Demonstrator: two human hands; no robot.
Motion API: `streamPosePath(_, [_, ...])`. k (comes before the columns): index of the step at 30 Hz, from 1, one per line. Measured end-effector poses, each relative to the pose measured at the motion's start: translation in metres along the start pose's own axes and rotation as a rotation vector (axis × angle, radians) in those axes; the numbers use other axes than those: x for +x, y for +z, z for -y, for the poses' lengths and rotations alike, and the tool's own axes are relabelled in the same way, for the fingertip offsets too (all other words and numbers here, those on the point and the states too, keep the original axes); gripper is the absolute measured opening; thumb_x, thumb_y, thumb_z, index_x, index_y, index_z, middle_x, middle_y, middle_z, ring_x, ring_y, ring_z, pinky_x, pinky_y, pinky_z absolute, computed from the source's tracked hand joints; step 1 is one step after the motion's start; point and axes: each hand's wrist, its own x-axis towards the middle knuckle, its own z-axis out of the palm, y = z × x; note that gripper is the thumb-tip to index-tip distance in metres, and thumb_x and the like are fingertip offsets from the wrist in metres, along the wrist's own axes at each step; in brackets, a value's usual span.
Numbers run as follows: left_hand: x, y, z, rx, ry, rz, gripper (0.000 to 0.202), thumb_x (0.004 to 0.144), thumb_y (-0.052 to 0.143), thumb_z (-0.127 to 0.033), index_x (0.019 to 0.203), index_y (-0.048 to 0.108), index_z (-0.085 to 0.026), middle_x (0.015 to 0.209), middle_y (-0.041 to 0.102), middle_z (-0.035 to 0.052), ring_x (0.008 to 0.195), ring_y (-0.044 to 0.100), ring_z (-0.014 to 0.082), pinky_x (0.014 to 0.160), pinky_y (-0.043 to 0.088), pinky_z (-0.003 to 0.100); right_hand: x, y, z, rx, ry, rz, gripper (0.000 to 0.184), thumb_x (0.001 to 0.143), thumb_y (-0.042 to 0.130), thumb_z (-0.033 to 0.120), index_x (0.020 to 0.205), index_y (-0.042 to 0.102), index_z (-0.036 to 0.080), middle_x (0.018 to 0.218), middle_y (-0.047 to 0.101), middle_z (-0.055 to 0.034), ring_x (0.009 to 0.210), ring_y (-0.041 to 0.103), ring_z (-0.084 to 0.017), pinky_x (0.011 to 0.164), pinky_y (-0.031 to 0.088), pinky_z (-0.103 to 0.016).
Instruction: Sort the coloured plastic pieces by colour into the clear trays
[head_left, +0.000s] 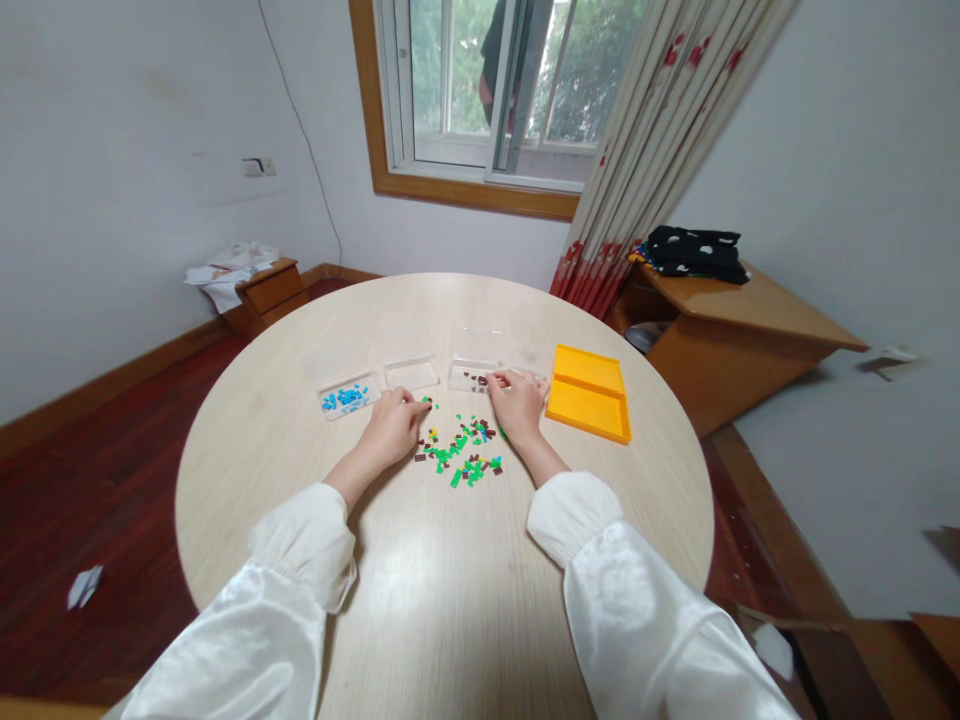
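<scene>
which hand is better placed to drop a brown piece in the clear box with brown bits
Probably the right hand: it is at the clear box with brown pieces inside, while the left hand is farther off, by loose pieces on the table.

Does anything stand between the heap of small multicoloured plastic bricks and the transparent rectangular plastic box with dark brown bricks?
Partly: the bare right hand covers the right part of the box. Between the heap and the box's left part, nothing visible stands.
</scene>
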Motion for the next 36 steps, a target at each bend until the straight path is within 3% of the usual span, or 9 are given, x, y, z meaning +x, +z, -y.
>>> streamPosePath(6, [0.0, -0.002, 0.0, 0.002, 0.0, -0.011, 0.028, 0.085, 0.046, -0.023, 0.096, 0.071, -0.017, 0.091, 0.055, 0.0118, 0.087, 0.048, 0.0242, 0.08, 0.04, 0.04, -0.001, 0.003, -0.003, 0.007, -0.033, -0.01, 0.035, 0.088, 0.045, 0.043, 0.078, 0.07, 0.022, 0.068, 0.068, -0.0045, 0.078, 0.053, -0.021, 0.083, 0.028, -0.039])
streamPosePath(15, [0.001, -0.005, 0.0, 0.017, -0.011, -0.009, 0.018, 0.081, 0.054, -0.021, 0.086, 0.071, -0.016, 0.091, 0.056, 0.0098, 0.088, 0.049, 0.0238, 0.081, 0.039, 0.038, -0.001, 0.001, -0.001, 0.007, -0.002, 0.039, 0.029, 0.087, 0.048, 0.04, 0.081, 0.07, 0.021, 0.07, 0.068, -0.0046, 0.08, 0.055, -0.022, 0.085, 0.027, -0.04])
streamPosePath(21, [0.001, -0.004, 0.001, 0.015, -0.002, -0.018, 0.021, 0.081, 0.052, -0.021, 0.092, 0.07, -0.019, 0.091, 0.055, 0.0091, 0.088, 0.049, 0.0232, 0.08, 0.039, 0.037, -0.001, 0.001, 0.0, 0.033, -0.001, 0.042, 0.028, 0.087, 0.049, 0.04, 0.081, 0.069, 0.022, 0.07, 0.068, -0.004, 0.081, 0.055, -0.022, 0.084, 0.028, -0.04])
streamPosePath(29, [0.001, -0.006, -0.001, 0.02, -0.019, -0.021, 0.015, 0.078, 0.052, -0.019, 0.076, 0.067, -0.017, 0.087, 0.058, 0.0093, 0.086, 0.05, 0.0238, 0.079, 0.039, 0.038, -0.002, 0.001, 0.0, 0.059, -0.031, 0.023, 0.028, 0.087, 0.048, 0.039, 0.081, 0.069, 0.021, 0.068, 0.067, -0.0037, 0.078, 0.055, -0.021, 0.083, 0.029, -0.038])
streamPosePath(32, [0.001, -0.009, -0.005, -0.007, -0.038, -0.026, 0.015, 0.079, 0.05, -0.02, 0.078, 0.065, -0.016, 0.085, 0.06, 0.0095, 0.085, 0.051, 0.0239, 0.079, 0.038, 0.038, -0.003, -0.002, 0.004, 0.068, -0.091, 0.061, 0.022, 0.087, 0.05, 0.033, 0.081, 0.068, 0.021, 0.073, 0.067, -0.0034, 0.079, 0.055, -0.02, 0.084, 0.029, -0.038])
streamPosePath(36, [0.004, -0.013, -0.014, -0.191, -0.13, -0.059, 0.017, 0.08, 0.046, -0.021, 0.081, 0.063, -0.016, 0.077, 0.063, 0.0065, 0.074, 0.054, 0.0194, 0.074, 0.04, 0.033, -0.008, -0.008, 0.016, 0.109, -0.304, 0.162, 0.016, 0.086, 0.053, 0.026, 0.085, 0.068, 0.021, 0.077, 0.068, -0.0031, 0.081, 0.056, -0.019, 0.085, 0.029, -0.038])
